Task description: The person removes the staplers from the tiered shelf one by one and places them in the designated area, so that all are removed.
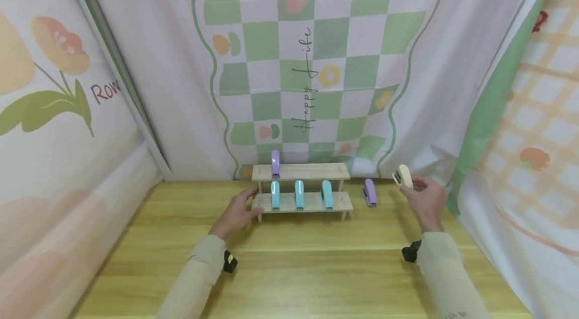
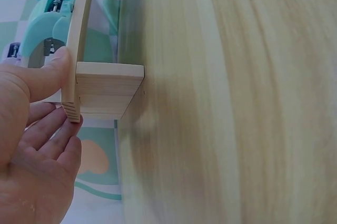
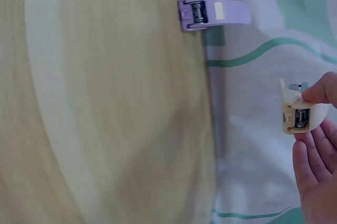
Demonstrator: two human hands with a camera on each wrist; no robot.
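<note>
Stapler (image 1: pixel 405 176) in One Hand, Wooden Shelf (image 1: pixel 312 172) by the Other

The stapler is cream. The right hand (image 1: pixel 427 201) pinches it with thumb and fingers and holds it up above the back of the table (image 1: pixel 298 279), on the right side. Near it, a purple stapler (image 1: pixel 370 193) stands on its end on the table, between the shelf and that hand.

The left hand (image 1: pixel 237 213) grips the left end of the shelf's lower step (image 1: pixel 313 202) with its thumb and fingers. Three blue-green staplers (image 1: pixel 299 195) stand in a row on that step, with gaps between them. Up on the top step, near the left end, is one more purple one (image 1: pixel 275 164).

Both arms wear light tan sleeves (image 1: pixel 192 274), and each wrist has a black thing on it. Behind the shelf hangs a green and white checked cloth (image 1: pixel 296 73) with the words "Happy Life".
</note>
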